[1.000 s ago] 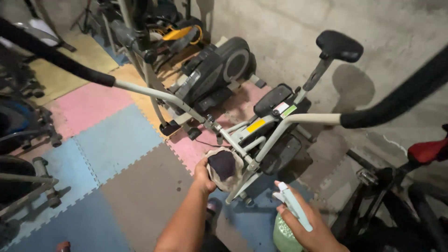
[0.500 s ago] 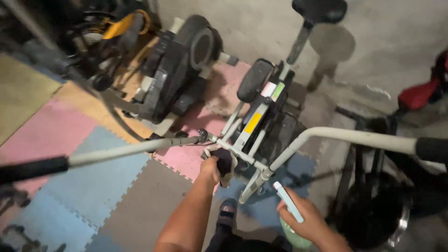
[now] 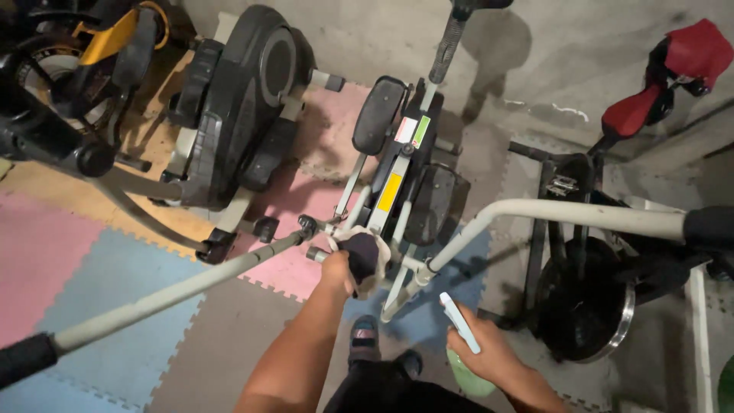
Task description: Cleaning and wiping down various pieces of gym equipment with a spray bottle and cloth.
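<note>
My left hand (image 3: 342,268) presses a dark and white cloth (image 3: 364,254) against the centre joint of a grey elliptical trainer (image 3: 397,183), where its two handle bars meet. My right hand (image 3: 489,353) is lower right, closed around a green spray bottle (image 3: 466,375) with a pale blue-white nozzle pointing up-left. The trainer's left bar (image 3: 176,291) runs to the lower left, and its right bar (image 3: 581,216) runs to the right edge. Black pedals sit either side of the frame.
A second black and grey elliptical (image 3: 237,115) stands at the left, a yellow and black machine (image 3: 92,46) behind it. An exercise bike with a red seat (image 3: 673,69) and steel flywheel (image 3: 589,306) is at the right. Coloured foam tiles (image 3: 92,260) cover the floor; my shoe (image 3: 364,336) is below.
My view has swung down and to the right over the trainer. My left hand stays with the cloth on the centre joint and my right hand still holds the bottle.
</note>
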